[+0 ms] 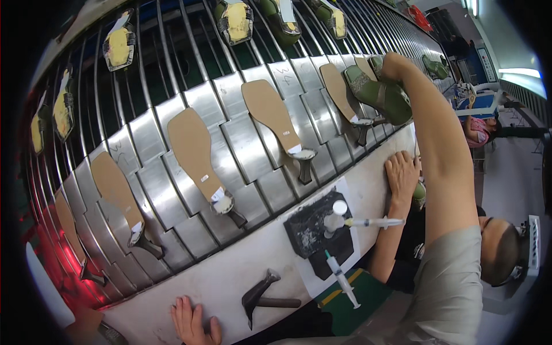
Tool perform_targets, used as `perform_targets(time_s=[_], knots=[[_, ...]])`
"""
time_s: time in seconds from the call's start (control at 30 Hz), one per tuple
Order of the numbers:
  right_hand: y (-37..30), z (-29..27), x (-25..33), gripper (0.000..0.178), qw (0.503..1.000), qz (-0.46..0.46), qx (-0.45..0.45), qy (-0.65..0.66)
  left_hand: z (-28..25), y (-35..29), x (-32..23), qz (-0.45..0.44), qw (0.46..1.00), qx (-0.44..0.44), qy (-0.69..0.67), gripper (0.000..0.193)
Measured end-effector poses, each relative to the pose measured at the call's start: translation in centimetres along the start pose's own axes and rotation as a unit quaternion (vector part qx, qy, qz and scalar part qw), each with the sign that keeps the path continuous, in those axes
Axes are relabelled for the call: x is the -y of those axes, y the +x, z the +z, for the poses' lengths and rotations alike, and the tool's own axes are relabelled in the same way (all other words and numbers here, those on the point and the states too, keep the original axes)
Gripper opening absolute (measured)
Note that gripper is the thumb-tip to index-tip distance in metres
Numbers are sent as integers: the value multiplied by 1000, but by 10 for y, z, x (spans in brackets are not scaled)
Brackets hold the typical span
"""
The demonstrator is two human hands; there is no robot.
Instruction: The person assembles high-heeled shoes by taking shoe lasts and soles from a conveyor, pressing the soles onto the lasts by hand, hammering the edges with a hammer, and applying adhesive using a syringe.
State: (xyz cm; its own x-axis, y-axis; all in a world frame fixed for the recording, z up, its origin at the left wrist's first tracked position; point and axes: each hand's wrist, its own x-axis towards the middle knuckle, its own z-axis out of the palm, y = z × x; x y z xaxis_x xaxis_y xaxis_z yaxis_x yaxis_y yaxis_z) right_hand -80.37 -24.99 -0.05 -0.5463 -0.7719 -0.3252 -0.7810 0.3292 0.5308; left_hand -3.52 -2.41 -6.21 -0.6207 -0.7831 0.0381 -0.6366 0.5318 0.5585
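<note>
My right arm reaches across to the far side, where my right hand (397, 66) is closed at a green shoe (379, 98) with a glittery band. Its fingertips are hidden behind the shoe. That shoe hangs tilted beside a tan insole (336, 86) with a heel. At the near edge my left hand (192, 323) rests open on the pale ledge (230, 276), fingers spread, holding nothing. More tan insoles with dark heels lie in a row on the metal slats, such as one insole (192, 149) and another insole (270, 112).
A hammer (267, 296) lies on the ledge. Beside it, a black block (313, 230) bears a small bottle and a syringe (374, 222); another syringe (342, 279) lies nearer. A co-worker's hand (402, 172) rests on the ledge. Shoe uppers with yellow soles (236, 23) sit on the rollers.
</note>
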Motion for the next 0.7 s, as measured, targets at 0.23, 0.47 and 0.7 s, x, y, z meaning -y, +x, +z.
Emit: perform_targets(time_s=[0.23, 0.47, 0.7], knots=[[90, 113, -52, 35, 982, -4, 186, -36, 4, 10, 0, -28, 999, -8, 15, 42], [98, 113, -50, 42, 993, 62, 99, -17, 4, -2, 1, -54, 998, 25, 8, 48], [153, 27, 9, 54, 908, 116, -216, 341, 2, -15, 1, -72, 996, 41, 14, 51]])
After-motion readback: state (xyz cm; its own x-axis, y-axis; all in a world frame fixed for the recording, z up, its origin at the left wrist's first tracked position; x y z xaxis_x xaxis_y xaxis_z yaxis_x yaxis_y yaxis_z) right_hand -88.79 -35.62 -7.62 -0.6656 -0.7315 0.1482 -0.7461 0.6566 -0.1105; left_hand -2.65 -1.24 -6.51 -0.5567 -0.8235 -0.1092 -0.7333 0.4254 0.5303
